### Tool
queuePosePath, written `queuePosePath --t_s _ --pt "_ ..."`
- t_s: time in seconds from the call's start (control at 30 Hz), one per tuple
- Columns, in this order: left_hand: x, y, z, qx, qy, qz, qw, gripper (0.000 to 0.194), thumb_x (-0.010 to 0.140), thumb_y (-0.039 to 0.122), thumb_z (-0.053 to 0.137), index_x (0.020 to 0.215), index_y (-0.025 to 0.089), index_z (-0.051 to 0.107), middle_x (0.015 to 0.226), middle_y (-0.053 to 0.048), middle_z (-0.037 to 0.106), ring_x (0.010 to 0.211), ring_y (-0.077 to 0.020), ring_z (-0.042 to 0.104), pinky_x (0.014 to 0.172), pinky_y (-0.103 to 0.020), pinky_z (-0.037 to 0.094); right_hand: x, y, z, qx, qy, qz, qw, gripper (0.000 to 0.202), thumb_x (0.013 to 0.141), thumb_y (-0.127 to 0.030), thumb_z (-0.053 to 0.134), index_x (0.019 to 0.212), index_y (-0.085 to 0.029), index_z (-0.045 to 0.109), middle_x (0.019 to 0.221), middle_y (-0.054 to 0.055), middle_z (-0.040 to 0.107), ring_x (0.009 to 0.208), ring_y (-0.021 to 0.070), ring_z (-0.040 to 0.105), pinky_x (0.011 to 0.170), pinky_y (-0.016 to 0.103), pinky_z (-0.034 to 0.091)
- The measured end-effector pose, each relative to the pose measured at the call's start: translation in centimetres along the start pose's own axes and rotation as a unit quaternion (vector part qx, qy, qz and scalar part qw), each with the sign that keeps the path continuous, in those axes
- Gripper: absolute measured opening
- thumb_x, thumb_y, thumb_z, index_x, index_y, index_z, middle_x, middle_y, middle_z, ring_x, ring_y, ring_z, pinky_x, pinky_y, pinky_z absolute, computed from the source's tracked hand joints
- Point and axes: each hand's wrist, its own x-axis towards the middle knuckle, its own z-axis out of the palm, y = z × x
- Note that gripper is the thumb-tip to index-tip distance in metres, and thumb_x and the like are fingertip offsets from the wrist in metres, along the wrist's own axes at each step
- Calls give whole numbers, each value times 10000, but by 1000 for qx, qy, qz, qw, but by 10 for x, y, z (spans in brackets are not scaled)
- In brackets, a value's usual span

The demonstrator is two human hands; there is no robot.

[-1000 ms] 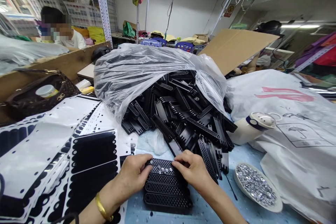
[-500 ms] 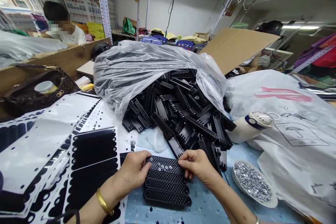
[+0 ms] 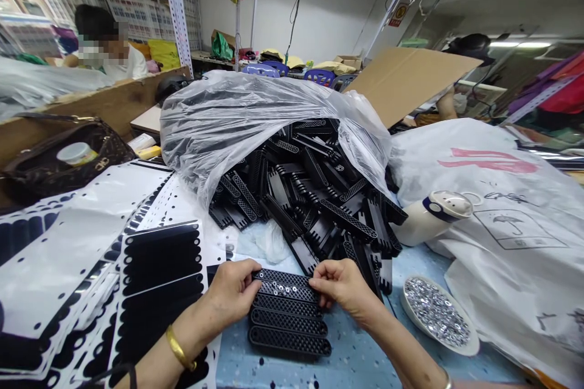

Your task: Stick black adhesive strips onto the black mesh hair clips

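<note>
Several black plastic bars with rounded ends and a crosshatched face lie side by side in front of me. My left hand is closed on the left end of the farthest bar, thumb and index finger pinching it. At that bar's right end, my right hand grips with thumb and fingertips. Between my hands, several small silver metal rings rest on the bars' textured faces. My fingers cover both ends of the far bar.
A clear plastic bag spills black slotted parts behind the row. To the right are a bowl of silver rings, a cream bottle and a white sack. Black die-cut sheets lie left. A person sits beyond.
The view has shifted very slightly. Both hands keep the same hold on the far bar, and the bars and rings look nearly unchanged.
</note>
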Motion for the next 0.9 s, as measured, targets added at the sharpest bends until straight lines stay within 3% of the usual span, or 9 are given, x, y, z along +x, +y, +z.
queuePosePath --t_s 0.33,0.53,0.9 --pt "0 -3 2 1 2 7 1000 226 793 201 552 912 151 737 591 9 604 499 -115 514 518 -216 416 -8 -1 4 -38 41 -57 997 209 676 -371 629 578 -187 618 483 -35 568 449 122 559 455 239 417" --pt "0 -2 2 1 5 4 1000 219 789 196 555 905 155 736 583 17 588 500 -118 518 517 -217 415 -10 5 4 -38 61 -36 997 266 664 -448 640 660 -182 652 515 -19 605 429 133 587 393 227 423" --pt "2 -2 0 -14 -10 -21 1000 236 770 214 561 918 139 729 578 20 578 502 -124 520 525 -234 407 6 13 11 -45 58 -1 997 140 596 -329 603 546 -213 542 368 -75 467 326 107 475 324 208 341"
